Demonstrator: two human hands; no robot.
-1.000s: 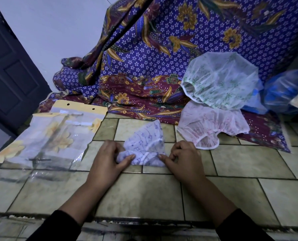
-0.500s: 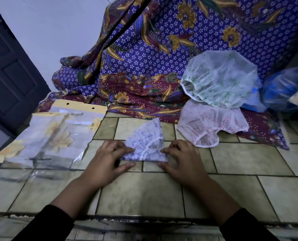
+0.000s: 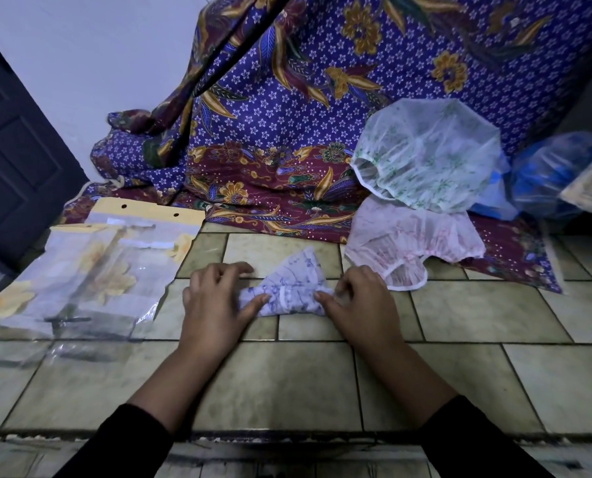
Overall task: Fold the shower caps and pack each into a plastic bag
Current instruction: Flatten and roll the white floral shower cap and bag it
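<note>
One purple-print shower cap (image 3: 293, 288) lies part-folded on the near tiles (image 3: 287, 384), its ends pinched by the left hand (image 3: 215, 305) and right hand (image 3: 360, 305), not yet bagged, while the green cap (image 3: 425, 157) and pink cap (image 3: 415, 243) wait unfolded far right and the plastic bags (image 3: 91, 270) lie left.

Thin, crinkly plastic film on the folded cap (image 3: 287, 291) in the near middle: translucent white with a purple print, a soft sheen on the creases and a white gathered hem. Far right, the green-printed cap (image 3: 425, 153) is the same filmy plastic, puffed and faintly glossy. The pink cap (image 3: 412, 239) just nearer is likewise wrinkled. Blue plastic (image 3: 549, 170) further right, shiny. On the left, clear plastic bags (image 3: 81, 281), slick and glossy, with a matt yellow card header (image 3: 149, 210). Underneath, glazed tiles (image 3: 287, 384), mottled, with a dull shine. Behind, batik cloth (image 3: 322, 98), woven, matt, softly draped. Nearest, black cloth sleeves (image 3: 125, 443).
</note>
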